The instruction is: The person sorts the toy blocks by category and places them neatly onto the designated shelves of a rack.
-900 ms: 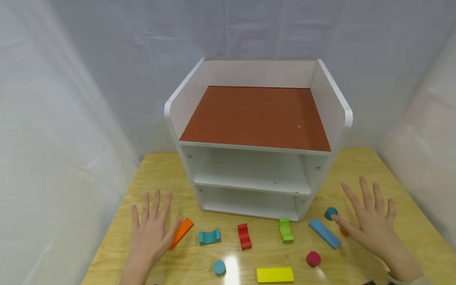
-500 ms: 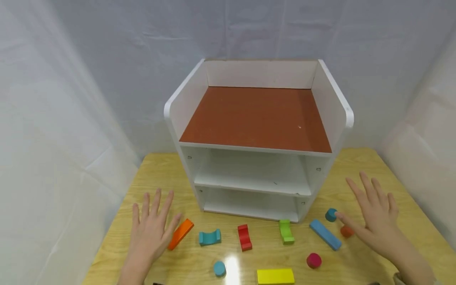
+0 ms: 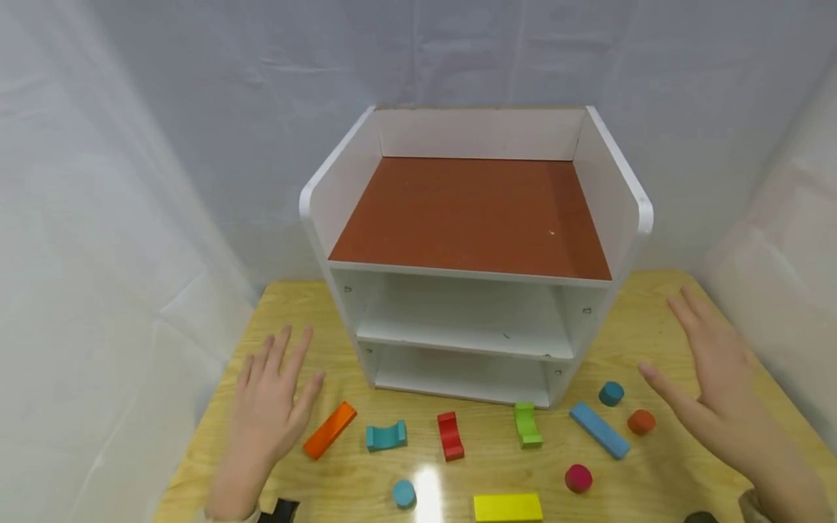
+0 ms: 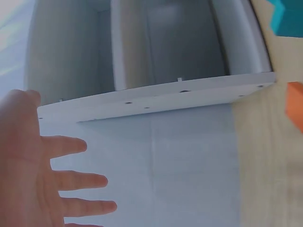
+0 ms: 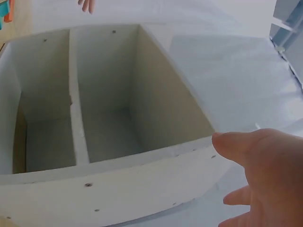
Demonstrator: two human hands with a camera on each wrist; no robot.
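Note:
A white shelf unit (image 3: 628, 189) with a brown top tray and two open shelves stands at the back of the wooden table (image 3: 654, 305). My left hand (image 3: 271, 403) hovers open, fingers spread, left of the shelf, nearest an orange block (image 3: 330, 430). My right hand (image 3: 716, 378) is open and raised to the right of the shelf, above a small orange cylinder (image 3: 641, 421) and a teal cylinder (image 3: 611, 393). Neither hand holds anything. The left wrist view shows the shelf's side (image 4: 156, 97); the right wrist view shows its compartments (image 5: 109, 118).
Blocks lie in front of the shelf: a teal arch (image 3: 386, 435), red arch (image 3: 450, 435), green arch (image 3: 526, 424), blue bar (image 3: 599, 430), magenta cylinder (image 3: 578, 479), yellow bar (image 3: 508, 507), light blue cylinder (image 3: 404, 493). White cloth walls surround the table.
My right hand has lifted and moved right and back, away from the teal and orange cylinders. My left hand has drawn slightly left, off the orange block.

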